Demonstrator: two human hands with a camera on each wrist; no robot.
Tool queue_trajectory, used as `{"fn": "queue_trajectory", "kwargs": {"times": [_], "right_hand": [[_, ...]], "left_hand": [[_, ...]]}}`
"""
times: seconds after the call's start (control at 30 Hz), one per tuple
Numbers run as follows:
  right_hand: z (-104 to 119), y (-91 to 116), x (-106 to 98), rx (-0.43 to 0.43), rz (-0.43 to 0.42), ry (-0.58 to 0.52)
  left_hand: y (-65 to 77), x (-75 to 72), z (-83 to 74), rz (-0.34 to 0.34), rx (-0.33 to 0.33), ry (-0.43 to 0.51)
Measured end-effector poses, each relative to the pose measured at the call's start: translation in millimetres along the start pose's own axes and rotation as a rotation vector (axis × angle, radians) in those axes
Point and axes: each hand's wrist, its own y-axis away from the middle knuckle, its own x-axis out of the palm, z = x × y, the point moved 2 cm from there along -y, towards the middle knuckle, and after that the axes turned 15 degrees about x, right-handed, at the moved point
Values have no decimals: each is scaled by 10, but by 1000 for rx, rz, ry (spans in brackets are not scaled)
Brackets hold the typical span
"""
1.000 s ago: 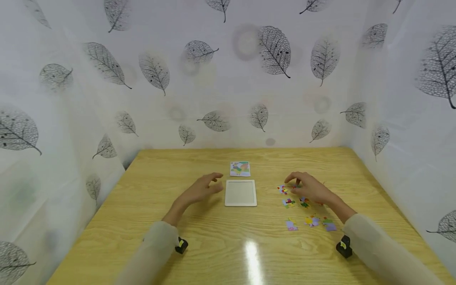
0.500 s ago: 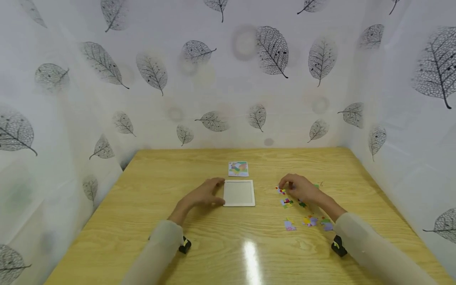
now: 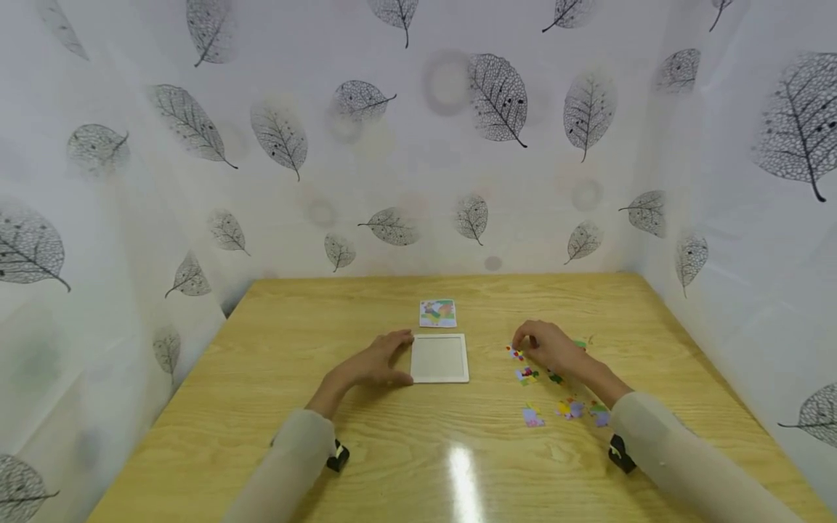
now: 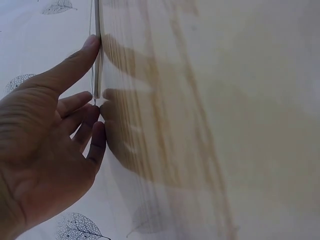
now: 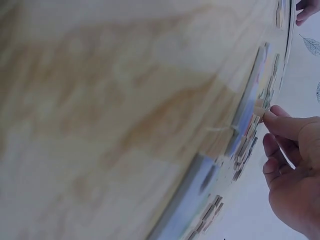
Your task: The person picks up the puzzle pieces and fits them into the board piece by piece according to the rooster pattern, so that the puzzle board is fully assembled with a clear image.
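My left hand [image 3: 371,363] holds the left side of a pale square puzzle tray [image 3: 440,380], thumb at its near corner and index finger at its far one. The left wrist view shows the thumb against the tray's edge and the other fingers curled at its end. On the right, my right hand [image 3: 551,350] is low over jigsaw pieces. In the right wrist view its thumb and index finger pinch a small jigsaw piece [image 5: 259,113] just above the table. Beside those fingertips lies a red-dotted jigsaw piece [image 3: 515,354]. The hand hides part of the pieces below it.
A small picture card [image 3: 438,313] lies behind the tray. Nearer to me on the right are more colourful pieces, among them a lilac one [image 3: 532,417] and a yellow one [image 3: 570,409]. A leaf-patterned curtain [image 3: 405,160] encloses the wooden table [image 3: 314,312].
My left hand has moved right, from beside the tray onto its left side. My right hand has lowered slightly left, and its thumb and index finger have closed together among the pieces.
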Motion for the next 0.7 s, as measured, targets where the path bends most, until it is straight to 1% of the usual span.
{"fn": "queue_trajectory", "kwargs": {"times": [0.1,0.23,0.43,0.57,0.7], "right_hand": [[10,-1,7,1,-1,2],[10,12,21,9,20,-2],[14,3,28,-4,33,15],[51,-8,22,3,41,-11],[139,-67,49,1,37,-48]], "left_hand": [[2,-3,-9,4,-11,1],[-3,10,-18,17,-12,-9],[-13,26,-22,42,-19,-32],[-20,16,-30,61,-20,-66],[-10,0,-29,73,-23,-86]]}}
